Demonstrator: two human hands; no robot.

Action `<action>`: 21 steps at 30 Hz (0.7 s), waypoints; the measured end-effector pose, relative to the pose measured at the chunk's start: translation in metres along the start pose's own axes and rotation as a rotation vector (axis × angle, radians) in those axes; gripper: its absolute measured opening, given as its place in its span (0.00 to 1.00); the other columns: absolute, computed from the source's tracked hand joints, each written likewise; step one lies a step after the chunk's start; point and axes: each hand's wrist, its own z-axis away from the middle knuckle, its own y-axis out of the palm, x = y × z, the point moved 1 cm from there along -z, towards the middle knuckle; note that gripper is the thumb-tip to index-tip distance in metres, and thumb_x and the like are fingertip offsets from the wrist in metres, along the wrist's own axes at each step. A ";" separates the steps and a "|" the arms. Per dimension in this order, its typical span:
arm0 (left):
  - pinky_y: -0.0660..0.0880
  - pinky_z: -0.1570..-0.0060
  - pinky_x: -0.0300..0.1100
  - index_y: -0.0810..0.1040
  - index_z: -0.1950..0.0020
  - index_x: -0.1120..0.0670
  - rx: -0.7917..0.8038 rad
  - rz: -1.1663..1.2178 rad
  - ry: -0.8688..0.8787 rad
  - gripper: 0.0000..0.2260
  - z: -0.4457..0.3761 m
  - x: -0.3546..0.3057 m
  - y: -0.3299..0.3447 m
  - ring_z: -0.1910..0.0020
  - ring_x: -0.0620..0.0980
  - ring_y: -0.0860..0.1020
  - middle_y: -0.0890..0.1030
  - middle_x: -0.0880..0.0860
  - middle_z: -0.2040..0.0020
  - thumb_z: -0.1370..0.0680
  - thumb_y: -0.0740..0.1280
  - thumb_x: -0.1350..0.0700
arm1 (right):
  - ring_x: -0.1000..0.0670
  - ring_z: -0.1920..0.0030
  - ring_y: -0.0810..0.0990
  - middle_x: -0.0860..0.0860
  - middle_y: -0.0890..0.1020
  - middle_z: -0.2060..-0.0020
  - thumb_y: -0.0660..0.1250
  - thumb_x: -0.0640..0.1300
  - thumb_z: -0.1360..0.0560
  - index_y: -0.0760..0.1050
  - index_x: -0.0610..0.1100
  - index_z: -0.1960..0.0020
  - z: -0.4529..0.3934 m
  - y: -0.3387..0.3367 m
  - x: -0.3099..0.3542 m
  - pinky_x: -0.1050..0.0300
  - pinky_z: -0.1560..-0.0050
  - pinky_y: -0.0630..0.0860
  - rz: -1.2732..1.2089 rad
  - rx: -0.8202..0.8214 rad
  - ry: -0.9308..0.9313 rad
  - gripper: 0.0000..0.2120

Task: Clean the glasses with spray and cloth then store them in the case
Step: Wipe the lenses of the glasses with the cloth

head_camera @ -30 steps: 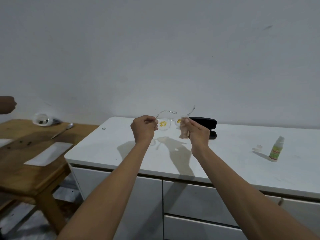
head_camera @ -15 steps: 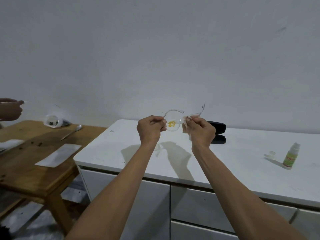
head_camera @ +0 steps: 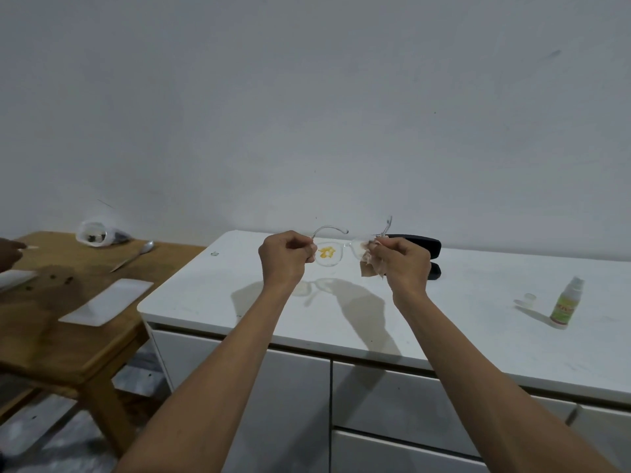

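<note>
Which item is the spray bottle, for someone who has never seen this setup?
Look at the white cabinet top and follow it to its right end. The spray bottle stands upright there, well right of the right hand, with a small clear cap lying just to its left. It is the only thing with a green and orange label and a white nozzle; the black case sits back by the wall.

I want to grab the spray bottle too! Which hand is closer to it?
Right. The right hand, holding cloth and glasses, is nearer the spray bottle; the left hand is farther.
</note>
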 end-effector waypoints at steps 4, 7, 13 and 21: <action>0.83 0.60 0.41 0.84 0.59 0.64 0.001 0.043 0.031 0.03 0.003 -0.010 0.006 0.70 0.49 0.81 0.83 0.56 0.66 0.30 0.75 0.69 | 0.52 0.65 0.83 0.51 0.84 0.67 0.75 0.36 0.28 0.82 0.44 0.60 -0.003 0.017 0.001 0.54 0.60 0.81 -0.100 -0.149 0.007 0.05; 0.84 0.58 0.43 0.84 0.59 0.63 -0.001 0.092 0.024 0.04 0.002 -0.016 0.013 0.70 0.48 0.81 0.84 0.55 0.66 0.30 0.76 0.69 | 0.51 0.58 0.85 0.51 0.86 0.61 0.77 0.36 0.30 0.82 0.46 0.61 -0.007 0.030 0.009 0.48 0.42 0.82 -0.267 -0.229 0.039 0.07; 0.85 0.56 0.49 0.85 0.61 0.60 -0.034 0.162 0.004 0.05 -0.001 -0.022 0.020 0.69 0.48 0.82 0.85 0.57 0.63 0.31 0.76 0.70 | 0.44 0.56 0.87 0.42 0.88 0.55 0.79 0.35 0.31 0.83 0.47 0.65 -0.012 0.035 0.016 0.47 0.48 0.84 -0.239 -0.144 0.027 0.10; 0.83 0.60 0.42 0.84 0.57 0.65 0.001 0.200 -0.103 0.04 -0.003 -0.001 0.003 0.66 0.55 0.83 0.85 0.61 0.62 0.30 0.76 0.70 | 0.42 0.69 0.81 0.37 0.80 0.65 0.75 0.28 0.30 0.79 0.24 0.54 -0.006 0.002 0.020 0.52 0.64 0.81 -0.014 0.254 0.084 0.09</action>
